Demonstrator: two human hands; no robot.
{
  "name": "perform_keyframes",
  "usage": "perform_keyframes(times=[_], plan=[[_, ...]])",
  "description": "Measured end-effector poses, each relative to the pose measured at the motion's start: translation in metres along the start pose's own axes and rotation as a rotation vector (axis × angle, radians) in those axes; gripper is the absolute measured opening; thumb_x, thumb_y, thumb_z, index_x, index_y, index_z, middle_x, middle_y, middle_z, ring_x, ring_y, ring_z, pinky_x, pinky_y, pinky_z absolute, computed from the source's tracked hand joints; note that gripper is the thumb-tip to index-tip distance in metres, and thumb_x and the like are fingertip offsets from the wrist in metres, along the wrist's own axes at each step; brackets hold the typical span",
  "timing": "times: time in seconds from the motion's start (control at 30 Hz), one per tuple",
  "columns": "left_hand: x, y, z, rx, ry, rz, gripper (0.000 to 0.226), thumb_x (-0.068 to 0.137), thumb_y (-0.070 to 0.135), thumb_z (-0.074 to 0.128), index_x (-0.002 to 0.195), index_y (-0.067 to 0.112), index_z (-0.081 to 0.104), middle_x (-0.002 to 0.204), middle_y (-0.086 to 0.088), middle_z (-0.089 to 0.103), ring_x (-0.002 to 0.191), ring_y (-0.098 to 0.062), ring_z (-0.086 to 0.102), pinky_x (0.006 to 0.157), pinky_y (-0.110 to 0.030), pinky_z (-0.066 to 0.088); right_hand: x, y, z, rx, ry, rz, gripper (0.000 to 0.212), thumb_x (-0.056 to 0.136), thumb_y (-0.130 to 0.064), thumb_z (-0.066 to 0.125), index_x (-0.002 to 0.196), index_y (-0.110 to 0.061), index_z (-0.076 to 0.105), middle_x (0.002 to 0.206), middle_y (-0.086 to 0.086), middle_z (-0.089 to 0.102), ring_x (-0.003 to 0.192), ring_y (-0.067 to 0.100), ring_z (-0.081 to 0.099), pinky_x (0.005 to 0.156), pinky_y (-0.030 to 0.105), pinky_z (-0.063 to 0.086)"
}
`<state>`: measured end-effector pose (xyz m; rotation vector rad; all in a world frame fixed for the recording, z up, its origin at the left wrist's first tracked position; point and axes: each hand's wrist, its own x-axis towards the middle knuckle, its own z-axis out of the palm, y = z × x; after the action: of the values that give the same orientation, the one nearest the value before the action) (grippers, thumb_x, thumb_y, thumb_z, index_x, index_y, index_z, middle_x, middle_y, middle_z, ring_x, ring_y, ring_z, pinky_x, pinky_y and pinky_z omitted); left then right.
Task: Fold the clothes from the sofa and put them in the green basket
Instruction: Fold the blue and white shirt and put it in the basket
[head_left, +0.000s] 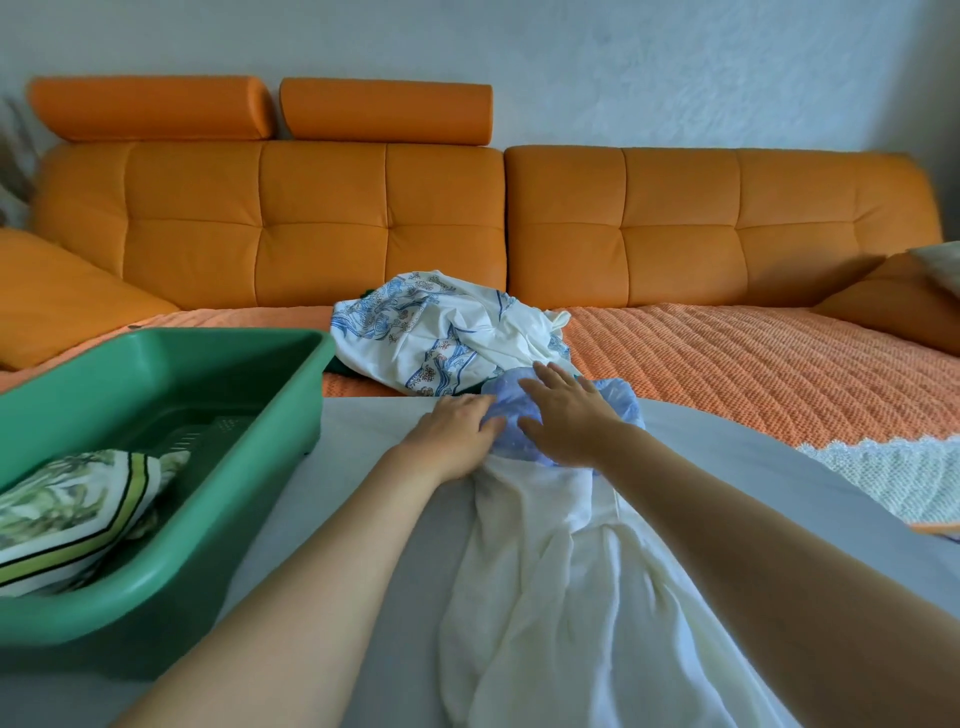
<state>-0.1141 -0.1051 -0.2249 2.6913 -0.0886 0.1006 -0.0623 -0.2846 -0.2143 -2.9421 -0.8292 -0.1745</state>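
A cream-white garment (561, 597) with a pale blue top part (511, 415) lies stretched toward me on the grey surface (363, 519). My left hand (457, 436) grips the blue fabric at its left edge, fingers curled into it. My right hand (566, 415) lies flat on the blue part with fingers spread. Behind them a white garment with blue print (441, 332) is heaped on the orange sofa (675, 353). The green basket (171, 415) stands at the left and holds a folded green-and-white patterned piece (72, 514).
The sofa's orange backrest (363, 223) and headrests (384, 109) run across the far side. A white knitted cloth (893, 478) lies at the right on the seat. An orange cushion (893, 301) sits at the far right, another (62, 296) at the far left.
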Motion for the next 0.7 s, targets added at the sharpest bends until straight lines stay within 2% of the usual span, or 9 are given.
perform_keyframes(times=[0.1,0.2,0.27,0.3,0.43,0.5,0.53,0.6,0.7], plan=[[-0.021,0.008,-0.015,0.003,-0.002,-0.004,0.042,0.102,0.029,0.045,0.143,0.021,0.048,0.145,-0.006,0.046,0.137,-0.025,0.037,0.111,-0.041,0.035,-0.021,-0.023,-0.028,0.100,-0.034,-0.013,0.048,0.099,-0.032,0.047,0.146,-0.024,0.046,0.151,0.005,0.043,0.137,0.027,0.041,0.110,0.042,0.035],[-0.052,0.020,-0.025,-0.012,0.037,0.035,0.021,0.098,0.016,0.048,0.116,0.022,0.057,0.126,-0.006,0.054,0.116,-0.025,0.053,0.096,-0.037,0.045,-0.050,-0.047,-0.049,0.140,-0.069,-0.037,0.035,0.097,-0.026,0.051,0.131,-0.024,0.059,0.135,0.005,0.054,0.122,0.026,0.054,0.099,0.039,0.046],[-0.078,0.027,-0.031,-0.042,0.052,0.062,0.018,0.095,0.013,0.046,0.095,0.030,0.051,0.109,0.000,0.058,0.097,-0.020,0.057,0.078,-0.030,0.045,-0.073,-0.064,-0.062,0.124,-0.072,-0.072,0.024,0.094,-0.025,0.055,0.115,-0.024,0.065,0.124,0.003,0.060,0.117,0.024,0.057,0.097,0.036,0.047],[-0.092,0.029,-0.033,-0.051,0.037,0.062,0.021,0.094,0.013,0.045,0.092,0.032,0.052,0.102,0.005,0.059,0.092,-0.017,0.057,0.075,-0.027,0.045,-0.085,-0.072,-0.067,0.115,-0.086,-0.093,0.020,0.092,-0.025,0.057,0.109,-0.022,0.067,0.119,0.002,0.063,0.115,0.023,0.058,0.096,0.035,0.047],[-0.145,0.026,-0.032,-0.120,-0.092,0.040,0.023,0.087,0.017,0.048,0.096,0.030,0.065,0.096,0.015,0.065,0.084,-0.005,0.059,0.075,-0.017,0.045,-0.137,-0.099,-0.075,0.124,-0.198,-0.183,0.015,0.084,-0.029,0.065,0.098,-0.024,0.071,0.106,-0.006,0.069,0.105,0.019,0.062,0.091,0.032,0.051],[-0.167,0.026,-0.031,-0.096,-0.158,0.035,0.014,0.083,0.030,0.052,0.085,0.034,0.065,0.086,0.017,0.065,0.077,0.003,0.058,0.066,-0.012,0.041,-0.158,-0.108,-0.074,0.153,-0.264,-0.206,0.017,0.081,-0.034,0.070,0.097,-0.028,0.071,0.101,-0.011,0.069,0.099,0.014,0.063,0.089,0.031,0.052],[-0.175,0.026,-0.032,-0.066,-0.186,0.032,0.011,0.081,0.032,0.054,0.081,0.035,0.064,0.082,0.017,0.064,0.075,0.002,0.058,0.065,-0.015,0.043,-0.166,-0.110,-0.072,0.172,-0.297,-0.215,0.020,0.080,-0.037,0.072,0.098,-0.030,0.072,0.100,-0.013,0.068,0.097,0.012,0.063,0.089,0.030,0.052],[-0.188,0.028,-0.034,-0.035,-0.227,0.027,0.014,0.074,0.028,0.056,0.077,0.039,0.065,0.080,0.018,0.064,0.076,-0.001,0.059,0.066,-0.021,0.046,-0.180,-0.114,-0.068,0.212,-0.343,-0.227,0.022,0.079,-0.039,0.073,0.100,-0.033,0.072,0.103,-0.016,0.067,0.097,0.007,0.061,0.088,0.028,0.051],[-0.202,0.030,-0.037,-0.019,-0.254,0.038,0.021,0.074,0.024,0.064,0.073,0.045,0.065,0.081,0.022,0.066,0.074,0.006,0.059,0.062,-0.016,0.042,-0.197,-0.113,-0.063,0.234,-0.402,-0.241,0.033,0.081,-0.030,0.070,0.112,-0.040,0.068,0.107,-0.021,0.062,0.093,0.001,0.054,0.079,0.017,0.042]])
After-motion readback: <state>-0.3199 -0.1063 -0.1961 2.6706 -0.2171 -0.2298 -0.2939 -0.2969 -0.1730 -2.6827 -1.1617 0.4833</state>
